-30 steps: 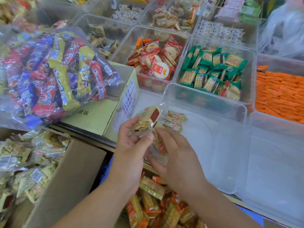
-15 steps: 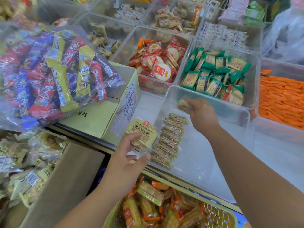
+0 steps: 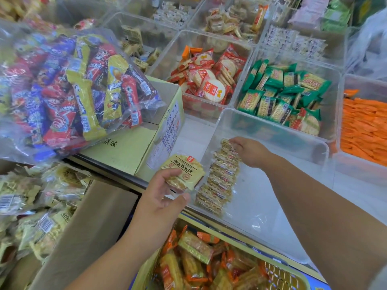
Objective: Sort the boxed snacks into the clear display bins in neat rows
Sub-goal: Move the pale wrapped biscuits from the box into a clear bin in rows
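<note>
**while my left hand (image 3: 165, 197) waits with a packet, my right hand (image 3: 249, 151) tends the far end of a row**

seen from above, working remotely, i read the scene from the left. a clear bag of mixed bars (image 3: 73, 91) lies on a pale green cardboard box (image 3: 125, 151). next comes my left hand, just outside the near left corner of the clear bin (image 3: 272, 126), with fingers and thumb curled round a yellow packet (image 3: 184, 171), label up. inside the bin, along its left wall, a row of packets (image 3: 219, 178) stands on edge, running from near to far. my right hand reaches over the row, fingers down on the farthest packet. the two hands are apart.

to do this step well, i judge the right hand should seat that last packet upright and snug against its neighbour. the left hand's packet should then go across turned the same way, so the line stays straight. the wrappers look slippery, so a light press along the tops may stop the row fanning out.

some things i cannot make out. at the lower left, loose packets are cut off by the frame. the print on the row is too small to read. my fingers cover the last packet, so i cannot tell whether they pinch it or only press on it. my right forearm crosses the bin's near edge.
</note>
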Tool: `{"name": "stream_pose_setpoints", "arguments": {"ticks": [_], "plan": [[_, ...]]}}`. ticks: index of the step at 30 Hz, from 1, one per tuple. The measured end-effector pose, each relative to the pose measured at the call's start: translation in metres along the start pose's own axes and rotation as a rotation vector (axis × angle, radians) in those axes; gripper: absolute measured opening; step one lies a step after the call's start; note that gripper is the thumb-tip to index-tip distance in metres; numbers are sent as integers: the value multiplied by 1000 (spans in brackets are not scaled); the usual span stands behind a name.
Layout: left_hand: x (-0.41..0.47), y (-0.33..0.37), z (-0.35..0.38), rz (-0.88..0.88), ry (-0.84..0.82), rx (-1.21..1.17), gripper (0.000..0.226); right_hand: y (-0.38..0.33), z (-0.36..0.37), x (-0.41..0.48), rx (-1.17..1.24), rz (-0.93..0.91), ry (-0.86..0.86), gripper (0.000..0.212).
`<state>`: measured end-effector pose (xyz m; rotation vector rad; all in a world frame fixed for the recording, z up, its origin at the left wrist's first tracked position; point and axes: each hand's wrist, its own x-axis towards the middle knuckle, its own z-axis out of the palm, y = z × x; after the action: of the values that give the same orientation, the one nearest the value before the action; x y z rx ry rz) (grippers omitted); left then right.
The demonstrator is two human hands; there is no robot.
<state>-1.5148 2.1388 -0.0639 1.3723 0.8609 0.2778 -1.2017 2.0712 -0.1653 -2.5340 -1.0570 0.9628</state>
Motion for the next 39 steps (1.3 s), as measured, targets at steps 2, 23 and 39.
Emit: {"name": "stream_pose_setpoints", "arguments": {"ticks": [2,23,39], "plan": [[2,2,2,-7,-3,15,44,-3,1,-7,13,4,-4,43],[48,4,21,-99,1,554,59,-4,-29,-113,218,-254,618,23],[59,-22,17,-256,-375,875,112,-12,-16,19,-17,-1,17,54]]}}
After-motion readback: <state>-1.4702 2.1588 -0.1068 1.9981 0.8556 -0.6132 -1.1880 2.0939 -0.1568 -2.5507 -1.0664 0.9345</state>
